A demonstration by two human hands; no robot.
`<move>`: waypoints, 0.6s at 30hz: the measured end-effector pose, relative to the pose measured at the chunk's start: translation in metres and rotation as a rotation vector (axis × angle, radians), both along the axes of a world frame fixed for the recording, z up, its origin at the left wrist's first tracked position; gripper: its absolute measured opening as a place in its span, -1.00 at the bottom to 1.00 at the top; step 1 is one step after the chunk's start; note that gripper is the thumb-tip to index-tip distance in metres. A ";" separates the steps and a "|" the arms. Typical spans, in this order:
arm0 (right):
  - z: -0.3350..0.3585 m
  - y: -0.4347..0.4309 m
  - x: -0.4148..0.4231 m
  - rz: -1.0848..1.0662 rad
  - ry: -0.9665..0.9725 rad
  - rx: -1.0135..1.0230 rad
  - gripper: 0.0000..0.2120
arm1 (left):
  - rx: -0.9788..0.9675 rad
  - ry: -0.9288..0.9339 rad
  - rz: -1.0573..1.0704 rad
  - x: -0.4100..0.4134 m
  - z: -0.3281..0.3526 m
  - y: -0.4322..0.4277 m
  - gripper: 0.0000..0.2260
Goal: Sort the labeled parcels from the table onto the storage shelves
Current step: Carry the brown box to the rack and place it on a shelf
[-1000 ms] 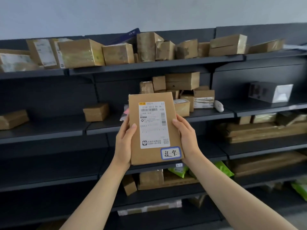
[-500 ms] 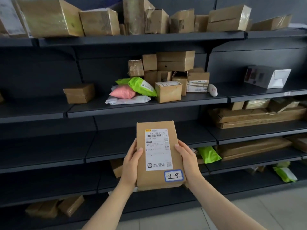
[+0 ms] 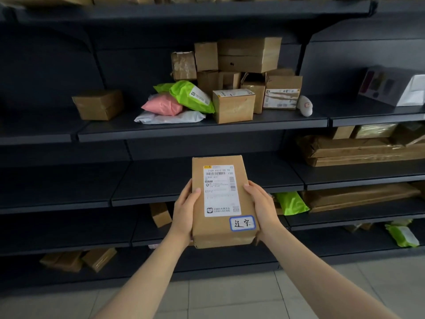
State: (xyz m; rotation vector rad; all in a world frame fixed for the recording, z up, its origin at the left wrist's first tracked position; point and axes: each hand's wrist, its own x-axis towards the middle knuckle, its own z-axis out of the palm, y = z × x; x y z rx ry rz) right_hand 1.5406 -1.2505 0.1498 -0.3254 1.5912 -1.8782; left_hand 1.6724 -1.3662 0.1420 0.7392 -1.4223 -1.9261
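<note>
From the head camera I see pale floor tiles (image 3: 230, 295) nearest, with both bare forearms reaching up from the lower corners. My left hand (image 3: 184, 210) and right hand (image 3: 262, 208) clasp a flat rectangular brown cardboard parcel (image 3: 222, 201) between them, one on each long edge, fingers curled round behind it and thumbs lying on its front; both hands are closed on it. The parcel is held in the air, upright and tilted slightly back, in front of the dark metal storage shelves (image 3: 207, 194), level with the bare middle tier. Its face carries a white printed shipping label (image 3: 220, 189) with barcodes, and below that, at the lower right corner, a small blue-bordered white sticker (image 3: 242, 223) with handwritten characters. Behind the right hand a lime-green plastic mailer (image 3: 291, 202) lies on the tier below, beside long flat brown cartons (image 3: 358, 196). Farther up, the next shelf holds a pile of small brown cardboard boxes (image 3: 241, 72), with a pink plastic bag (image 3: 163, 107), a green plastic bag (image 3: 190, 95) and a white plastic bag (image 3: 170, 117) heaped just left of them, and one lone taped brown box (image 3: 99, 104) well apart at left. A white printed carton (image 3: 395, 87) sits at far right.
</note>
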 end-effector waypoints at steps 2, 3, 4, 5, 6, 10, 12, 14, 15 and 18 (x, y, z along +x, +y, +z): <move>-0.001 -0.011 -0.012 0.007 -0.012 0.016 -0.70 | 0.019 -0.013 -0.002 -0.010 -0.001 -0.010 -0.66; -0.002 -0.017 -0.017 0.006 -0.022 0.019 -0.71 | 0.024 -0.022 -0.001 -0.016 -0.003 -0.018 -0.65; -0.004 -0.024 -0.023 0.004 -0.029 0.019 -0.73 | 0.025 -0.033 -0.002 -0.023 -0.006 -0.026 -0.64; -0.006 -0.032 -0.029 0.001 -0.037 0.017 -0.75 | 0.025 -0.042 -0.002 -0.030 -0.010 -0.036 -0.62; -0.009 -0.040 -0.036 -0.001 -0.044 0.017 -0.76 | 0.024 -0.052 -0.002 -0.038 -0.014 -0.046 -0.61; -0.026 -0.084 -0.066 -0.023 -0.045 0.047 -0.72 | 0.020 -0.061 -0.017 -0.072 -0.031 -0.090 -0.62; -0.034 -0.109 -0.083 -0.040 -0.057 0.071 -0.70 | 0.027 -0.062 -0.022 -0.088 -0.040 -0.113 -0.62; -0.041 -0.132 -0.099 -0.050 -0.081 0.095 -0.69 | 0.038 -0.073 -0.026 -0.102 -0.046 -0.136 -0.63; -0.044 -0.142 -0.106 -0.058 -0.096 0.108 -0.69 | 0.047 -0.081 -0.035 -0.109 -0.048 -0.145 -0.63; -0.056 -0.168 -0.129 -0.085 -0.119 0.136 -0.66 | 0.081 -0.092 -0.068 -0.130 -0.055 -0.172 -0.64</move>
